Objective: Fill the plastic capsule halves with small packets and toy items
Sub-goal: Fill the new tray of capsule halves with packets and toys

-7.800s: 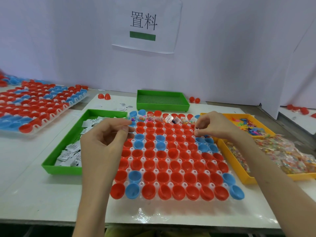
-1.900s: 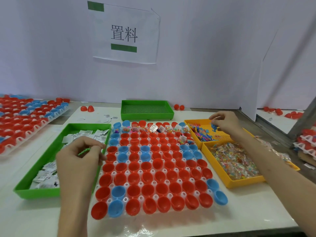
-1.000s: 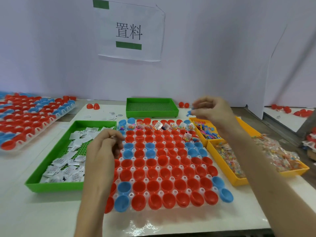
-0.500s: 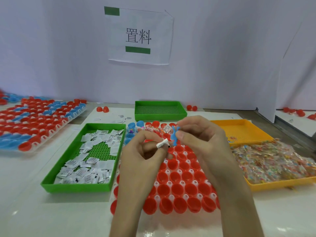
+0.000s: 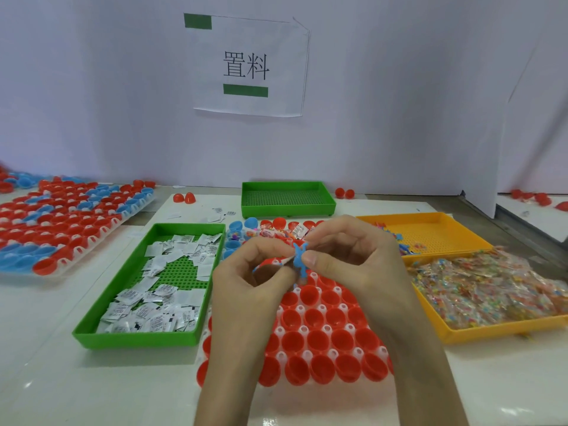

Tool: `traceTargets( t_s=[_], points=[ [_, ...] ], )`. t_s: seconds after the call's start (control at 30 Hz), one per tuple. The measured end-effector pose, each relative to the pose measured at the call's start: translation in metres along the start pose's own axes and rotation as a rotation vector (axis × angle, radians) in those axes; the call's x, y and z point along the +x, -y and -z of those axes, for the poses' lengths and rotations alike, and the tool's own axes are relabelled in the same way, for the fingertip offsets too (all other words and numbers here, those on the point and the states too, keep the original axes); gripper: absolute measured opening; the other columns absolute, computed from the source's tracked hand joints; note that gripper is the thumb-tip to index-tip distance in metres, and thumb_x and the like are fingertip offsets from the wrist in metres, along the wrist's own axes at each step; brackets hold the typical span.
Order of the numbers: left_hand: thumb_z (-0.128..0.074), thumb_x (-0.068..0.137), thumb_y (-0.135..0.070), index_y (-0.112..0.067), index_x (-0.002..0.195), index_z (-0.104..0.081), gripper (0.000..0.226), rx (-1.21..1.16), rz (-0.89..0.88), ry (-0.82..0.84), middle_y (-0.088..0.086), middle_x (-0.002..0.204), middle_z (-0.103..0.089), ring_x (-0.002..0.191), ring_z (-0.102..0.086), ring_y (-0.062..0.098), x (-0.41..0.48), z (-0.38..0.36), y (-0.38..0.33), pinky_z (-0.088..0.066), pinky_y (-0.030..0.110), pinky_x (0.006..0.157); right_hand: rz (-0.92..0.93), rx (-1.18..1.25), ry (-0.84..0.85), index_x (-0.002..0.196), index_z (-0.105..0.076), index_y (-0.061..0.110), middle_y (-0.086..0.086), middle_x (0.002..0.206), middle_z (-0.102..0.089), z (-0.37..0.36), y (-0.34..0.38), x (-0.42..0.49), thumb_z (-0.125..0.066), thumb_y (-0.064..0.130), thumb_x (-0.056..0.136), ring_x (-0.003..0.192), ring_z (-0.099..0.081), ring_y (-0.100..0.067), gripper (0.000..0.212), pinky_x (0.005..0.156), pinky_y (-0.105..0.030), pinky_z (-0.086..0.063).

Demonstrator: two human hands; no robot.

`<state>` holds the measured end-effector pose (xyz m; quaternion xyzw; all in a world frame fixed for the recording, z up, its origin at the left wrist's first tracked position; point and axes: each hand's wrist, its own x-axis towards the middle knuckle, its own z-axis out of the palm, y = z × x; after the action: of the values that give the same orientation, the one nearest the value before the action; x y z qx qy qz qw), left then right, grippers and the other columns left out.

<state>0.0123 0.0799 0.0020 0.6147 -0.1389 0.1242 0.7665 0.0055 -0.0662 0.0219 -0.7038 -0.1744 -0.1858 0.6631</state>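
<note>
A white table (image 5: pixel 61 379) runs across the view, backed by a pale wall that carries a paper sign (image 5: pixel 249 66) with two green bars. At the middle of the table sits a rack of capsule halves (image 5: pixel 322 333), mostly red in the near rows, with a few blue ones and some already filled in the far row. A second rack (image 5: pixel 61 222) of red and blue halves lies well apart at the left. Just left of the middle rack is a green tray (image 5: pixel 92 330) scattered with white packets (image 5: pixel 153 315), and behind the rack stands an empty green tray (image 5: pixel 287 207). On the right are two yellow trays. The near one (image 5: pixel 491 332) is heaped with clear bags of coloured bits (image 5: pixel 491 290); the far one (image 5: pixel 436 229) holds a few small toys at its left edge. Both hands meet above the far half of the middle rack. The right hand (image 5: pixel 353 259) pinches a blue toy (image 5: pixel 299 259) between thumb and forefinger. The left hand (image 5: pixel 246 290), fingers curled, touches the toy and grips what looks like a small folded packet (image 5: pixel 285 261), though only a white edge of it shows. Loose red halves (image 5: pixel 184 197) lie by the wall.
</note>
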Motion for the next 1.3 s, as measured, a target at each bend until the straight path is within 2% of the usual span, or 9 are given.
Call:
traceTargets(
  t_s=[0.23,0.47,0.6,0.83,0.93,1.0,1.1,1.17,1.3],
  points=[
    [-0.075,0.078,-0.018,-0.029,0.086,-0.081,0.015,-0.037,0.075,-0.021,0.002,0.085,-0.079,0.085,-0.075,0.016,-0.002,0.001,-0.004,-0.058,0.022,0.073,0.030,-0.060,-0.151,0.085,-0.072,0.010,-0.004,0.080,-0.075,-0.001,-0.005,0.001,-0.080,-0.002,0.077,0.077,-0.072,-0.018,0.017,0.069,-0.021,-0.055],
    [-0.075,0.068,-0.040,-0.033,0.093,-0.081,0.027,-0.059,0.128,-0.004,0.003,0.088,-0.079,0.087,-0.075,0.016,0.000,0.005,-0.005,-0.057,0.018,0.074,0.040,-0.160,-0.115,0.087,-0.073,0.015,0.001,0.084,-0.075,-0.001,-0.009,0.000,-0.082,0.004,0.078,0.082,-0.072,-0.018,0.017,0.076,-0.032,-0.059],
    [-0.081,0.061,-0.035,-0.032,0.097,-0.080,0.036,-0.070,0.112,0.059,0.002,0.092,-0.079,0.092,-0.076,0.015,0.000,0.006,-0.003,-0.056,0.014,0.073,0.049,-0.128,-0.111,0.087,-0.073,0.017,-0.001,0.083,-0.075,0.000,-0.011,0.000,-0.081,0.002,0.078,0.080,-0.072,-0.018,0.019,0.074,-0.030,-0.058],
    [-0.079,0.060,-0.025,-0.030,0.087,-0.082,0.027,-0.113,0.128,-0.043,0.004,0.083,-0.079,0.082,-0.076,0.014,0.001,0.004,0.000,-0.056,0.015,0.069,0.040,-0.198,-0.134,0.091,-0.075,0.023,0.007,0.087,-0.074,0.004,-0.014,0.001,-0.074,0.016,0.089,0.085,-0.070,-0.011,0.007,0.077,-0.021,-0.055],
    [-0.079,0.060,-0.021,-0.028,0.087,-0.082,0.028,-0.138,0.144,-0.079,0.004,0.081,-0.078,0.077,-0.075,0.010,0.003,0.008,0.000,-0.055,0.013,0.067,-0.121,-0.435,-0.296,0.091,-0.074,0.029,0.016,0.088,-0.073,0.035,-0.027,0.001,-0.071,0.026,0.091,0.089,-0.067,-0.003,0.005,0.080,-0.022,-0.052],
    [-0.079,0.060,-0.021,-0.023,0.091,-0.082,0.031,-0.139,0.155,-0.095,0.005,0.084,-0.079,0.079,-0.075,0.011,0.004,0.011,0.001,-0.055,0.014,0.068,-0.358,-0.668,-0.333,0.110,-0.072,0.028,0.016,0.113,-0.069,0.066,-0.044,-0.003,-0.067,0.032,0.094,0.110,-0.062,-0.008,0.017,0.092,-0.030,-0.048],
    [-0.079,0.061,-0.022,-0.022,0.098,-0.080,0.037,-0.126,0.169,-0.110,0.006,0.088,-0.079,0.085,-0.076,0.015,0.005,0.013,0.002,-0.057,0.019,0.075,-0.705,-0.892,-0.323,0.143,-0.052,0.019,-0.003,0.149,-0.049,0.104,-0.063,-0.014,-0.062,0.037,0.097,0.137,-0.045,-0.027,0.050,0.112,-0.049,-0.037],
    [-0.079,0.062,-0.022,-0.024,0.098,-0.081,0.036,-0.114,0.173,-0.112,0.006,0.088,-0.079,0.087,-0.076,0.016,0.006,0.013,0.002,-0.057,0.020,0.076,-0.759,-0.930,-0.327,0.141,-0.054,0.017,-0.006,0.147,-0.052,0.117,-0.069,-0.017,-0.060,0.032,0.098,0.134,-0.047,-0.029,0.046,0.110,-0.050,-0.039],
    [-0.079,0.061,-0.022,-0.030,0.095,-0.080,0.034,-0.118,0.159,-0.104,0.005,0.085,-0.079,0.082,-0.076,0.012,0.005,0.012,0.001,-0.056,0.014,0.071,-0.663,-0.876,-0.470,0.112,-0.074,0.021,-0.003,0.117,-0.070,0.122,-0.074,-0.020,-0.066,0.015,0.093,0.107,-0.062,-0.022,0.021,0.093,-0.042,-0.051]
  ],
)
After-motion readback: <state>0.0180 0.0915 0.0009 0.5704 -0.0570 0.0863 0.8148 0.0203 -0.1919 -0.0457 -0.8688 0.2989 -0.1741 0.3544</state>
